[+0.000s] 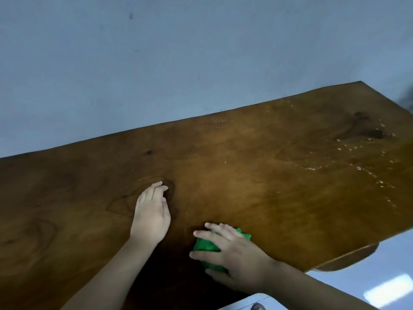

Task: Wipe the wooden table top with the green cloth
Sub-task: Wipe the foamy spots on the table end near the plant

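So the right hand [234, 253] is pressing the crumpled green cloth [205, 245] down, fingers splayed, at the near edge of the brown wooden table top [245, 164], and the white water droplets [357, 151] are sitting off to its far right (the left hand [152, 213] is just resting, fingers together).

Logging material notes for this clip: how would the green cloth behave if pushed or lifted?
The green cloth lies bunched under the right hand, so it is probably soft and would droop if lifted. That hand covers most of it, so it is likely light. On the smooth wooden table it should slide, perhaps bunching further.
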